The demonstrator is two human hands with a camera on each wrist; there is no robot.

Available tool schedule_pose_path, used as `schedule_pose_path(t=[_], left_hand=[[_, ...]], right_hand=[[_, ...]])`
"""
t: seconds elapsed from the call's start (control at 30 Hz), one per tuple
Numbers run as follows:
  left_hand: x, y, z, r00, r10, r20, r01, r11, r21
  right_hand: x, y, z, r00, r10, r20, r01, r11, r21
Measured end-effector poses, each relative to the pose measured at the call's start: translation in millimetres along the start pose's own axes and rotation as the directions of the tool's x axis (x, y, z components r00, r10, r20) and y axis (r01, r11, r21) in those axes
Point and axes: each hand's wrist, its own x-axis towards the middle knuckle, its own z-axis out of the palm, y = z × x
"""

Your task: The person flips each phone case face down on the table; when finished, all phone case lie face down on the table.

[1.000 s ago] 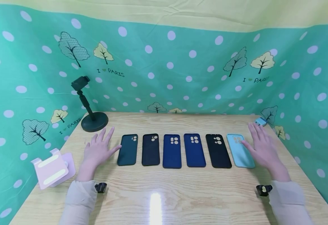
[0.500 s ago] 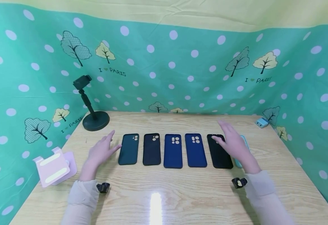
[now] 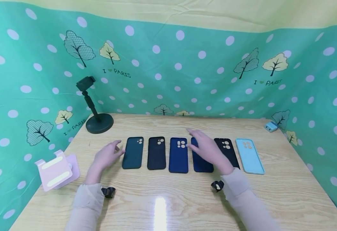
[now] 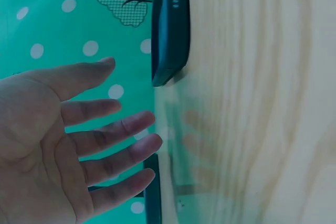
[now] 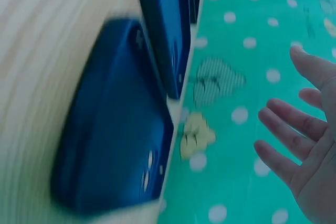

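Note:
Several phone cases lie in a row across the wooden table. From the left in the head view come a dark teal case (image 3: 132, 154), a black case (image 3: 156, 154), a blue case (image 3: 178, 160), a second blue case (image 3: 202, 164), another black case (image 3: 227, 150) and a light blue case (image 3: 249, 157). My left hand (image 3: 107, 156) hovers just left of the teal case, holding nothing, fingers relaxed in the left wrist view. Over the second blue case hangs my right hand (image 3: 206, 148), fingers loosely extended and holding nothing; it hides that case's upper part.
A black stand with a round base (image 3: 99, 123) stands at the back left. A pink phone holder (image 3: 55, 171) sits by the left edge. Toward the back right corner lies a small light blue plug (image 3: 271, 126). Polka-dot cloth (image 3: 168, 86) encloses the table's back and sides.
My right hand has swept left from the light blue case, past the right black case, to the second blue case. My left hand has shifted slightly right, its fingers drawn closer together. The cases stay put.

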Motion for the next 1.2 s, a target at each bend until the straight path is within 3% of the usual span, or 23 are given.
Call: schedule_pose_path(t=[0.43,0.97,1.2], left_hand=[[4.9,-0.1,7.1,0.999,-0.025,0.024,0.025,1.0,-0.011],[9.0,1.2,10.4,0.996,-0.061,0.059,0.06,0.998,0.014],[9.8,4.0,11.8,0.993,-0.083,0.078,0.08,0.996,0.045]], right_hand=[[33.8,-51.7,41.0,0.987,-0.073,0.14,0.048,0.983,0.176],[69.6,-97.4,77.2,0.964,-0.092,0.251,0.011,0.952,0.307],[81.9,-112.5,96.4,0.955,-0.053,0.293,-0.042,0.95,0.309]])
